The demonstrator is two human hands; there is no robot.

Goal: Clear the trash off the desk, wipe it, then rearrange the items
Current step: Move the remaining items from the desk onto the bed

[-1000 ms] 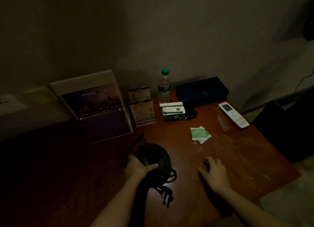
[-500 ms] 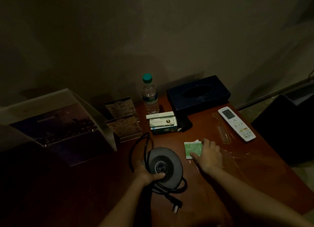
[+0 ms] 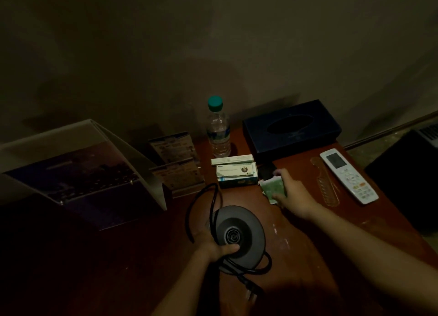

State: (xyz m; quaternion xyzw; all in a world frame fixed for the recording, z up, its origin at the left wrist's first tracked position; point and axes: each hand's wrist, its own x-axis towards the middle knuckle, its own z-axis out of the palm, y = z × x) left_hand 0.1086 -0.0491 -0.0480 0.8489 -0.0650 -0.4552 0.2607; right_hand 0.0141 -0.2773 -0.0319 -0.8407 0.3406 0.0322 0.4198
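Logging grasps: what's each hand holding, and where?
Left hand grips the kettle base by its near rim; right hand pinches the green packet at its edges.

The left hand [image 3: 214, 247] and right hand [image 3: 295, 195] are shown bare. Behind each grip, the left forearm [image 3: 180, 289] and right forearm [image 3: 355, 240] are seen uncovered and dimly lit.

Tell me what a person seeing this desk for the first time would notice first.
The two hands stand out: the left hand holds a round black kettle base at the front, and the right hand pinches green packets mid-desk. Behind, a water bottle stands beside a dark tissue box.
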